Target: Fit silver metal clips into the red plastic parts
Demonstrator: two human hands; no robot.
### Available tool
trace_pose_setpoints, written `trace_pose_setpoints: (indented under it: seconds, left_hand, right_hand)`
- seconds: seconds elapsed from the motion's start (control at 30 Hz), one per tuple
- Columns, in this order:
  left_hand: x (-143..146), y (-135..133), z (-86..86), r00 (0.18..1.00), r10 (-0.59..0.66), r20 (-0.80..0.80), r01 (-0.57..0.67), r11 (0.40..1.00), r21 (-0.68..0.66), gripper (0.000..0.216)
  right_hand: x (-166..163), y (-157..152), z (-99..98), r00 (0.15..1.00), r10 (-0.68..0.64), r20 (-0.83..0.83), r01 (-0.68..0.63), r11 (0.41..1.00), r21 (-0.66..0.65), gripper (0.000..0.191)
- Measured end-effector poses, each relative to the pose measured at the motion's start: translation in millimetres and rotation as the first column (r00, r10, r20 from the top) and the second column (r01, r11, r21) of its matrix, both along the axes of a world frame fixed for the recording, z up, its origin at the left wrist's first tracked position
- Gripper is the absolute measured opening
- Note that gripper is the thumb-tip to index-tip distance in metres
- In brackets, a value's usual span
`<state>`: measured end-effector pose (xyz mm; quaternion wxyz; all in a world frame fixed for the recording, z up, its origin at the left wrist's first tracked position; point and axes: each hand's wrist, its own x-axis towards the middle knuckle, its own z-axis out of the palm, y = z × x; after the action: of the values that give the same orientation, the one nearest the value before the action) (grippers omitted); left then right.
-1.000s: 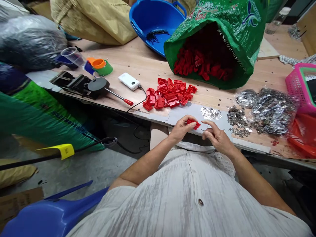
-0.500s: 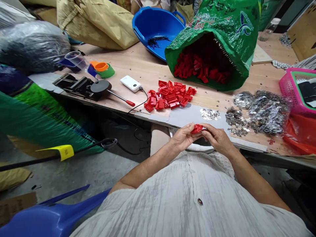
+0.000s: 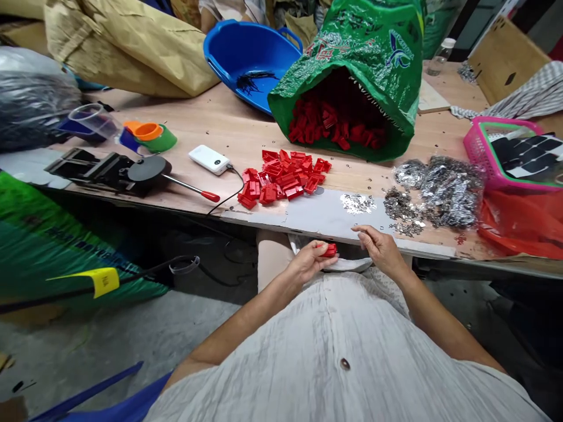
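Observation:
My left hand (image 3: 307,261) is closed on a small red plastic part (image 3: 328,250), held over my lap by the table's front edge. To its right, my right hand (image 3: 379,249) is apart from the part, its index finger stretched to the left and nothing visible in it. Just beyond the right hand, a scatter of small shiny metal pieces (image 3: 358,204) lies on a grey sheet (image 3: 314,215). A heap of similar red parts (image 3: 285,176) sits farther left on the table.
A green sack (image 3: 352,64) lies open with red parts inside. Behind are a blue basin (image 3: 259,53) and a brown sack (image 3: 127,47). On the left stand a black lever device (image 3: 109,170) and a white power bank (image 3: 209,159). Darker metal pieces (image 3: 402,205) and a pink basket (image 3: 477,152) lie right.
My right hand has come away from the red part and moved up toward the table edge. My left hand has drawn lower and left with the part. The view has shifted right.

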<state>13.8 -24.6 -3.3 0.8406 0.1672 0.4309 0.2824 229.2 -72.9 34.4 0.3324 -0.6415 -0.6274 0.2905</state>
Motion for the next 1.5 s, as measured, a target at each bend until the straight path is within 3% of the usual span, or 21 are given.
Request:
trace_pose_setpoints:
  seconds: [0.13, 0.23, 0.3, 0.37, 0.4, 0.47, 0.53, 0.57, 0.63, 0.67, 0.73, 0.8, 0.9, 1.03, 1.17, 1.5]
  left_hand:
    - [0, 1, -16.5, 0.987, 0.124, -0.102, -0.134, 0.986, -0.096, 0.026]
    - [2, 1, -20.1, 0.985, 0.102, -0.136, -0.113, 0.99, -0.078, 0.036]
    - [1, 0, -20.0, 0.985, 0.036, -0.168, -0.037, 0.999, -0.002, 0.039]
    - [-4, 1, -19.3, 0.948, -0.046, -0.315, 0.119, 0.968, 0.22, 0.031]
    - [-8, 2, -19.3, 0.89, -0.054, -0.452, 0.243, 0.896, 0.371, 0.024]
    - [-22, 4, -20.8, 0.677, 0.074, -0.733, 0.547, 0.616, 0.568, 0.018]
    - [-38, 6, -25.0, 0.442, 0.26, -0.858, 0.801, 0.316, 0.508, 0.022]
    - [-47, 7, -28.2, 0.363, 0.299, -0.883, 0.877, 0.209, 0.432, 0.027]
    - [-62, 10, -36.1, 0.287, 0.295, -0.912, 0.946, 0.06, 0.317, 0.039]
    - [-67, 11, -40.1, 0.284, 0.287, -0.915, 0.955, 0.002, 0.297, 0.039]
    - [-73, 16, -46.7, 0.318, 0.312, -0.895, 0.948, -0.075, 0.31, 0.025]
    - [-73, 21, -49.7, 0.368, 0.347, -0.863, 0.929, -0.103, 0.355, 0.015]
    - [-69, 25, -47.4, 0.411, 0.38, -0.829, 0.91, -0.113, 0.399, 0.02]
    - [-70, 15, -42.1, 0.519, 0.468, -0.715, 0.844, -0.149, 0.515, 0.02]
    - [-73, -2, -44.1, 0.613, 0.505, -0.607, 0.766, -0.192, 0.614, 0.02]
    - [-69, -12, -36.3, 0.668, 0.519, -0.534, 0.7, -0.192, 0.688, 0.022]
  right_hand:
    - [31, -9, -10.6, 0.963, -0.238, 0.128, 0.227, 0.97, 0.091, 0.034]
    - [50, -12, -22.4, 0.92, -0.34, 0.196, 0.308, 0.935, 0.174, 0.031]
    - [55, -12, -30.1, 0.911, -0.336, 0.24, 0.294, 0.936, 0.196, 0.03]
    - [53, -11, -35.3, 0.893, -0.339, 0.297, 0.283, 0.935, 0.214, 0.029]
    - [51, -11, -36.6, 0.88, -0.356, 0.315, 0.292, 0.928, 0.231, 0.028]
    - [44, -13, -37.1, 0.864, -0.398, 0.309, 0.317, 0.906, 0.281, 0.026]
    - [36, -21, -37.1, 0.904, -0.34, 0.259, 0.256, 0.916, 0.307, 0.022]
    - [32, -27, -38.3, 0.941, -0.239, 0.24, 0.166, 0.943, 0.289, 0.02]
    - [23, -39, -45.4, 0.971, 0.055, 0.232, -0.097, 0.98, 0.174, 0.02]
    - [20, -45, -51.5, 0.953, 0.195, 0.234, -0.22, 0.972, 0.086, 0.026]
    - [16, -53, -67.2, 0.904, 0.322, 0.279, -0.314, 0.946, -0.075, 0.043]
    - [15, -55, -82.8, 0.889, 0.269, 0.371, -0.224, 0.961, -0.16, 0.051]
    - [16, -51, -93.4, 0.89, 0.13, 0.438, -0.083, 0.989, -0.124, 0.038]
    - [15, -57, -84.8, 0.942, 0.083, 0.325, -0.096, 0.995, 0.025, 0.022]
    - [11, -73, -79.8, 0.949, 0.035, 0.312, -0.066, 0.994, 0.089, 0.018]
    - [9, -82, -81.0, 0.965, -0.042, 0.258, 0.004, 0.99, 0.144, 0.017]
